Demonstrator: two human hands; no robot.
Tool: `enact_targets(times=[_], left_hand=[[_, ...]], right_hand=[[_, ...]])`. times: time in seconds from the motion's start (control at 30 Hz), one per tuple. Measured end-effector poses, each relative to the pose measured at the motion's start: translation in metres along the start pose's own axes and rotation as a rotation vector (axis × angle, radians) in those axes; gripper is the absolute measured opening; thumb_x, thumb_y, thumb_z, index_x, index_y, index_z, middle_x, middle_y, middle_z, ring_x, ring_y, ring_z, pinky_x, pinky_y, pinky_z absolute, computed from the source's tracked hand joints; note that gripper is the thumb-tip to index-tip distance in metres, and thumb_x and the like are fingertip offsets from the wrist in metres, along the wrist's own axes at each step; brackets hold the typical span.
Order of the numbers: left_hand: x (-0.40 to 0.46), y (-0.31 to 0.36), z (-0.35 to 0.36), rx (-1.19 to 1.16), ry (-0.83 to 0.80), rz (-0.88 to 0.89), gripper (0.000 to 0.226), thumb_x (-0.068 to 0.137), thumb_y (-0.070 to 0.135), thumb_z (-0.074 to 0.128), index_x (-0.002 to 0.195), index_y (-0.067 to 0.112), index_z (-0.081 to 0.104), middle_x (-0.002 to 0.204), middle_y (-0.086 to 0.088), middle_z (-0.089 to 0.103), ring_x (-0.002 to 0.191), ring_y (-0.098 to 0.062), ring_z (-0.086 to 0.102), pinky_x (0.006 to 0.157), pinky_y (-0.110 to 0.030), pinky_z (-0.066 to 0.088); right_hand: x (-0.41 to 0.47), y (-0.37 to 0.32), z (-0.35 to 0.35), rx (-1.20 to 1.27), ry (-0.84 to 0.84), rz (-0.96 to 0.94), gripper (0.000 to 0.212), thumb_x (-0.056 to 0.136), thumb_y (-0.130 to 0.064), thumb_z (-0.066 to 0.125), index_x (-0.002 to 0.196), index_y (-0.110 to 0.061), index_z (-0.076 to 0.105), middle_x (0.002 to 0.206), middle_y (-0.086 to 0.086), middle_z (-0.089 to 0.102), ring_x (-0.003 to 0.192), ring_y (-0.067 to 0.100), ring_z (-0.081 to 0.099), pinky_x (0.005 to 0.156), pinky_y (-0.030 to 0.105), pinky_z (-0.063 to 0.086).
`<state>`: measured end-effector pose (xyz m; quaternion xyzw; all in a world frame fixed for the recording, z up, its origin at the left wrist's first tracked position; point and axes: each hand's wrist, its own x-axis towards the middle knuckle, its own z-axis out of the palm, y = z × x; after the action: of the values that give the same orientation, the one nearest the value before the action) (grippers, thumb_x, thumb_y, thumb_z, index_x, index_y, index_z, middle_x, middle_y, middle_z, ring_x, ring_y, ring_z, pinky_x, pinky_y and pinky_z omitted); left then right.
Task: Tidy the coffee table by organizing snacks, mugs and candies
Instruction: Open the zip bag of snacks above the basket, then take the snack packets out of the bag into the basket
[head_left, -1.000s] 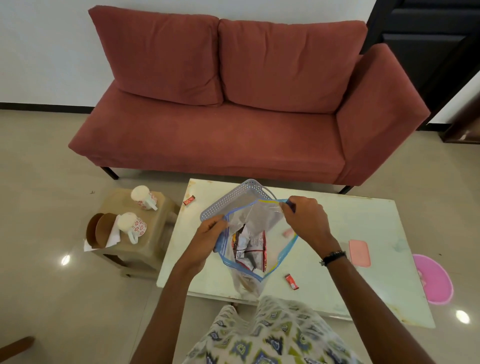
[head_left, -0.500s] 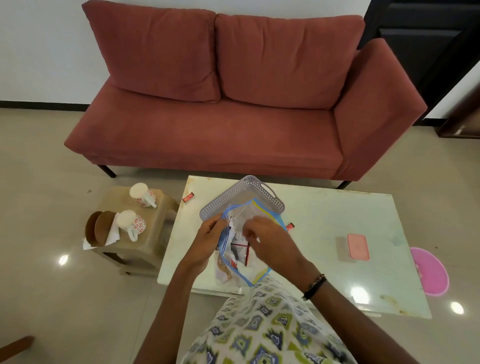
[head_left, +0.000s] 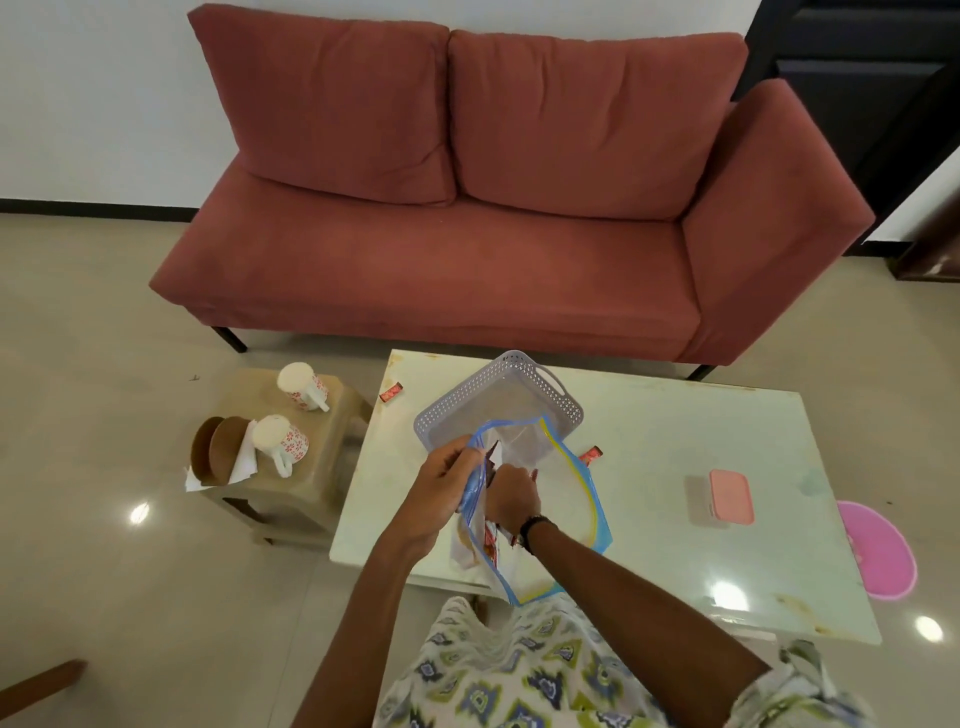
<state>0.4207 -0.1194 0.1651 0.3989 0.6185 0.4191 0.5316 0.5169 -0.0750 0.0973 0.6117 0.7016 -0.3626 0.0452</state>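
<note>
I count 2 hands: left hand pinching the bag rim, right hand inside the bag mouth. 1 zip bag, snack packets inside, number unclear. 1 grey basket just past the fingers. 2 loose candies: candy well left of the fingers, candy just right of them. 1 pink box far right. 2 mugs: mug, mug, both far left of the fingers.

Single head-worn wide-angle view, looking forward and down. Hands close below; bench mid-frame; sofa and wall beyond. Edges bowed.
</note>
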Motion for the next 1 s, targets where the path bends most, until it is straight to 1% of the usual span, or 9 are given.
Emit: enact_targets(times=[0.1, 0.23, 0.33, 0.4, 0.57, 0.63, 0.77, 0.87, 1.0], left_hand=[[0.001, -0.007, -0.004, -0.006, -0.009, -0.014, 0.026, 0.094, 0.011, 0.041, 0.070, 0.003, 0.043, 0.063, -0.013, 0.033, 0.058, -0.021, 0.032, 0.057, -0.027, 0.029], [0.003, -0.011, -0.014, 0.031, 0.018, -0.007, 0.035, 0.093, 0.006, 0.040, 0.059, 0.012, 0.034, 0.051, -0.005, 0.029, 0.046, -0.011, 0.027, 0.046, -0.021, 0.025], [0.004, -0.013, -0.021, 0.046, 0.026, -0.009, 0.034, 0.093, 0.005, 0.038, 0.060, 0.011, 0.034, 0.047, -0.003, 0.029, 0.041, -0.010, 0.024, 0.041, -0.019, 0.022], [0.007, -0.016, -0.025, 0.031, 0.022, -0.007, 0.030, 0.094, 0.005, 0.037, 0.063, 0.008, 0.037, 0.048, -0.006, 0.029, 0.042, -0.011, 0.024, 0.042, -0.020, 0.021], [0.020, -0.027, -0.032, -0.009, 0.055, -0.013, 0.031, 0.096, 0.012, 0.039, 0.065, 0.010, 0.037, 0.053, -0.005, 0.032, 0.045, -0.010, 0.029, 0.049, -0.025, 0.024], [0.025, -0.029, -0.035, -0.017, 0.093, -0.025, 0.034, 0.096, 0.012, 0.040, 0.063, 0.013, 0.039, 0.051, 0.002, 0.036, 0.043, -0.006, 0.032, 0.048, -0.023, 0.026], [0.033, -0.033, -0.040, -0.014, 0.150, -0.013, 0.031, 0.098, 0.016, 0.038, 0.072, 0.007, 0.053, 0.052, 0.004, 0.043, 0.047, -0.006, 0.037, 0.048, -0.021, 0.029], [0.036, -0.026, -0.034, -0.007, 0.188, -0.014, 0.026, 0.097, 0.016, 0.039, 0.085, 0.001, 0.056, 0.061, 0.000, 0.048, 0.055, -0.009, 0.043, 0.047, -0.016, 0.036], [0.043, -0.010, -0.026, 0.042, 0.323, 0.022, 0.021, 0.094, 0.017, 0.043, 0.078, 0.008, 0.052, 0.070, -0.002, 0.058, 0.065, -0.013, 0.055, 0.050, -0.014, 0.043]], right_hand=[[-0.001, -0.001, 0.007, 0.105, 0.077, 0.059, 0.029, 0.097, -0.020, 0.041, 0.094, 0.002, 0.060, 0.104, 0.021, 0.062, 0.105, 0.036, 0.059, 0.084, 0.037, 0.046], [0.002, 0.001, 0.005, 0.205, 0.136, 0.061, 0.030, 0.092, -0.027, 0.049, 0.074, -0.006, 0.060, 0.086, 0.017, 0.064, 0.086, 0.033, 0.060, 0.067, 0.032, 0.039], [0.005, 0.007, -0.010, 0.342, 0.164, 0.003, 0.040, 0.087, -0.029, 0.056, 0.053, -0.013, 0.044, 0.064, 0.010, 0.054, 0.064, 0.026, 0.050, 0.058, 0.032, 0.039], [-0.002, 0.007, -0.026, 0.436, 0.135, -0.027, 0.038, 0.084, -0.025, 0.059, 0.054, -0.012, 0.041, 0.060, 0.004, 0.047, 0.060, 0.021, 0.045, 0.056, 0.031, 0.039], [-0.037, 0.008, -0.052, 0.878, -0.113, 0.008, 0.016, 0.088, -0.021, 0.052, 0.073, -0.018, 0.050, 0.081, 0.007, 0.054, 0.080, 0.019, 0.057, 0.079, 0.042, 0.057], [-0.049, 0.009, -0.062, 1.046, -0.167, 0.007, 0.008, 0.090, -0.016, 0.049, 0.084, -0.013, 0.053, 0.087, 0.012, 0.056, 0.085, 0.024, 0.061, 0.080, 0.047, 0.058], [-0.056, 0.008, -0.076, 1.358, -0.206, 0.022, 0.023, 0.093, -0.012, 0.046, 0.113, -0.004, 0.055, 0.105, 0.021, 0.062, 0.084, 0.027, 0.068, 0.075, 0.045, 0.059], [-0.055, 0.002, -0.078, 1.416, -0.195, 0.051, 0.029, 0.094, -0.013, 0.045, 0.120, 0.000, 0.050, 0.101, 0.018, 0.065, 0.080, 0.024, 0.070, 0.079, 0.048, 0.059], [-0.048, -0.013, -0.078, 1.363, -0.155, 0.035, 0.037, 0.095, -0.018, 0.045, 0.128, -0.002, 0.043, 0.118, 0.025, 0.062, 0.094, 0.032, 0.068, 0.078, 0.045, 0.059]])
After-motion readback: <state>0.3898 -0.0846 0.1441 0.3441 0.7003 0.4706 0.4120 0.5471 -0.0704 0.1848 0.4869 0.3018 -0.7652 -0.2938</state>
